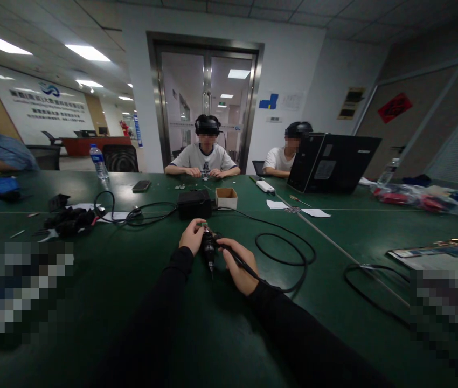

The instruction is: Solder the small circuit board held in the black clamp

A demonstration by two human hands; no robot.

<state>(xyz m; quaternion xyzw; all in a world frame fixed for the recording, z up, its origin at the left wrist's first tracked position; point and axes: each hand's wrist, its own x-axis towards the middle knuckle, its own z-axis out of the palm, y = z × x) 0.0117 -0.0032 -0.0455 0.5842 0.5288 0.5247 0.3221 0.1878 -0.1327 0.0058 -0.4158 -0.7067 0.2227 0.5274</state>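
A: How many hands are at work on the near side?

B: Two. The left hand pinches a small green piece at its fingertips, and the right hand is closed around a black corded handle.

A: And the black tapered tool?

B: Just one. It lies between the hands, right of the left thumb and left of the right fingers, its thin tip pointing to the near side. I can't tell whether either hand touches it.

A: Where's the green piece, then?

B: At the far end of that tool, held on the right side of the left hand.

A: What else can you count?

B: Beyond the hands, one black box and, right of it, one open cardboard box. Two bottles: one far left, one far right. Two people sit across the table, a third at far left.
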